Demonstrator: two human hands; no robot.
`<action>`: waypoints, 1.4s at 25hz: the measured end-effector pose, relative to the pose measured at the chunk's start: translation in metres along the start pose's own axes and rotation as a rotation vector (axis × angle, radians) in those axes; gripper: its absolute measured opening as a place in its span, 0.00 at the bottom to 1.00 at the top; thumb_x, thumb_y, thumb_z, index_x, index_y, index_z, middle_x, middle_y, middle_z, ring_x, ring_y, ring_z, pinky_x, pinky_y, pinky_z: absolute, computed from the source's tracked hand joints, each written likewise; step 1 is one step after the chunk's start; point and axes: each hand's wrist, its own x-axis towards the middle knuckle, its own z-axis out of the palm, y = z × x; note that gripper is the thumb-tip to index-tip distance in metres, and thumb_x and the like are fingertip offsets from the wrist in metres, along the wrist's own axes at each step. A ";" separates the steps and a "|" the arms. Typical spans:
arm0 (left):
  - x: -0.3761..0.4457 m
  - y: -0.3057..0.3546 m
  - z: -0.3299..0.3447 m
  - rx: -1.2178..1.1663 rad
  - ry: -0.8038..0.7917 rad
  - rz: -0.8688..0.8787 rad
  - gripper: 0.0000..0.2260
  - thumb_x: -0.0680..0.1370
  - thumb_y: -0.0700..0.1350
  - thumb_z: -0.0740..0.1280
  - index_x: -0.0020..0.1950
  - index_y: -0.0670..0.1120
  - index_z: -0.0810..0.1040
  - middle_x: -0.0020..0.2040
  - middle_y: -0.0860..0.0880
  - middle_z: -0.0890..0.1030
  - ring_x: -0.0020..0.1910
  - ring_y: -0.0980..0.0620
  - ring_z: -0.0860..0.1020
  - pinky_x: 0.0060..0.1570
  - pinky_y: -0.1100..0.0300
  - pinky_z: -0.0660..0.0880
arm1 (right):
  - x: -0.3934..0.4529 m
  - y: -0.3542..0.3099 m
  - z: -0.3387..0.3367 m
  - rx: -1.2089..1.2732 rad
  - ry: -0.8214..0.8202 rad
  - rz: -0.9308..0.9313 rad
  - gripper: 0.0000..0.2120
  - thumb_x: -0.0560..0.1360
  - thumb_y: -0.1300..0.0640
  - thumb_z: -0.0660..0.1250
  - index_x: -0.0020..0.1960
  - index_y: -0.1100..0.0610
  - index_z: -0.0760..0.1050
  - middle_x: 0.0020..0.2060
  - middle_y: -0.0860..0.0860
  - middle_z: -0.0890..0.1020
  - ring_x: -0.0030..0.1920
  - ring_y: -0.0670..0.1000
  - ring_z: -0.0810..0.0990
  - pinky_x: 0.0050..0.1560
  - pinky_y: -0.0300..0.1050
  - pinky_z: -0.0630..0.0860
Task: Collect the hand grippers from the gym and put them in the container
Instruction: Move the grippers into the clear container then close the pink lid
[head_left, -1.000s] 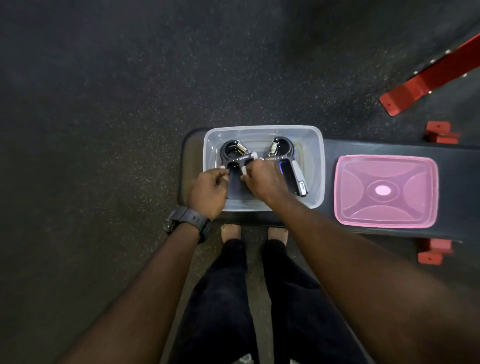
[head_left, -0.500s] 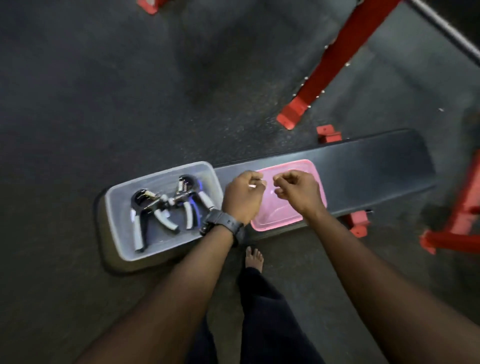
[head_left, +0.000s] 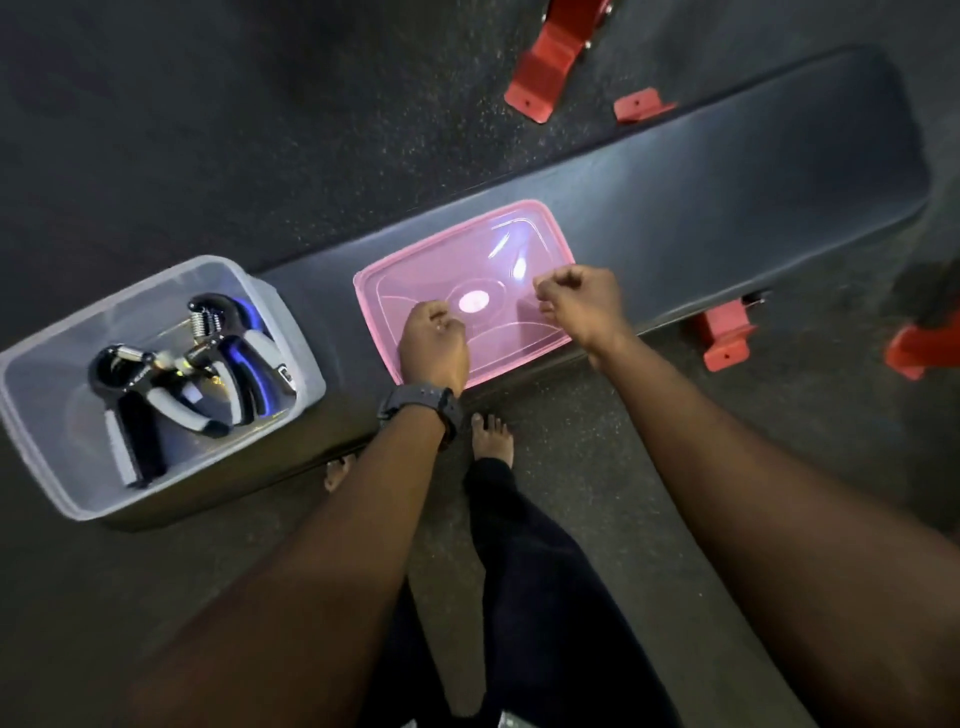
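A dark bench (head_left: 727, 171) crosses the frame. At left, the clear container (head_left: 47, 457) holds two hand grippers (head_left: 202, 364). At centre lies a pink lid (head_left: 441, 265). Above it, left hand (head_left: 434, 348) and right hand (head_left: 582, 301) are curled, empty; contact with the lid is unclear.

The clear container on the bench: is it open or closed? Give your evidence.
Open. The container has no cover; its pink lid lies flat beside it on the bench.

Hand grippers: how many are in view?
2, both inside the clear container at the bench's left end: one front-left, one behind and right of it. Overlap could hide another.
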 end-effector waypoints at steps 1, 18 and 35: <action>0.000 0.001 -0.004 0.038 0.127 0.045 0.13 0.76 0.40 0.63 0.60 0.44 0.77 0.57 0.44 0.81 0.57 0.43 0.79 0.58 0.54 0.76 | 0.006 -0.001 -0.002 -0.039 0.038 -0.017 0.03 0.75 0.57 0.71 0.43 0.55 0.83 0.42 0.52 0.86 0.44 0.52 0.85 0.55 0.55 0.82; -0.030 0.071 -0.202 -0.750 0.444 0.292 0.27 0.78 0.63 0.57 0.64 0.44 0.78 0.59 0.49 0.82 0.57 0.54 0.80 0.59 0.54 0.76 | -0.058 -0.156 0.061 0.156 0.315 -0.301 0.26 0.71 0.26 0.60 0.45 0.48 0.79 0.44 0.48 0.84 0.46 0.49 0.81 0.55 0.52 0.79; 0.010 -0.120 -0.362 0.074 0.223 0.270 0.30 0.74 0.35 0.67 0.76 0.39 0.63 0.78 0.39 0.61 0.77 0.44 0.60 0.72 0.64 0.54 | -0.153 -0.099 0.230 -0.626 -0.037 -0.372 0.25 0.74 0.58 0.73 0.70 0.57 0.73 0.64 0.56 0.81 0.61 0.59 0.80 0.64 0.56 0.76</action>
